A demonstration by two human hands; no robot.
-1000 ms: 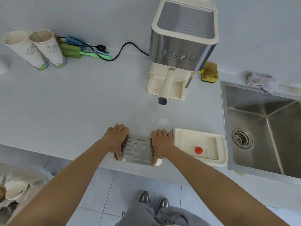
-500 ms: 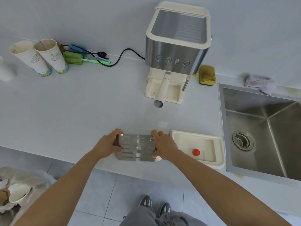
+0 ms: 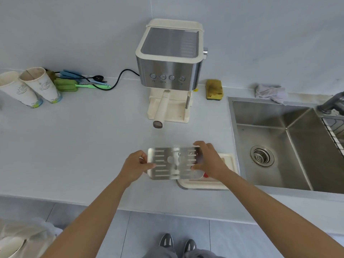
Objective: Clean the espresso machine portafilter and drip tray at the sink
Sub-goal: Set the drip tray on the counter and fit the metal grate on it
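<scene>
Since half a second ago I have the metal grate (image 3: 172, 163) off its cream base and up over the countertop (image 3: 83, 146), carried toward the right so that its right end now overlaps the cream drip tray (image 3: 226, 185). My left hand (image 3: 136, 167) pinches the grate's left edge, thumb on top and fingers curled under. My right hand (image 3: 209, 162) clamps the right edge the same way, fingers wrapped over the far corner. The slotted plate sits roughly level between them, slots running left to right.

The drip tray lies on the counter just left of the steel sink (image 3: 279, 146), partly hidden by my right hand and the grate; a small red float (image 3: 205, 175) shows inside it beside my wrist. The espresso machine (image 3: 170, 71) stands at the back of the counter with the portafilter (image 3: 161, 112) locked in, its cream handle pointing toward me. A yellow sponge (image 3: 214, 89) lies to the machine's right, and a crumpled cloth (image 3: 270, 93) rests behind the sink. Two paper cups (image 3: 30, 88) stand at far left.
</scene>
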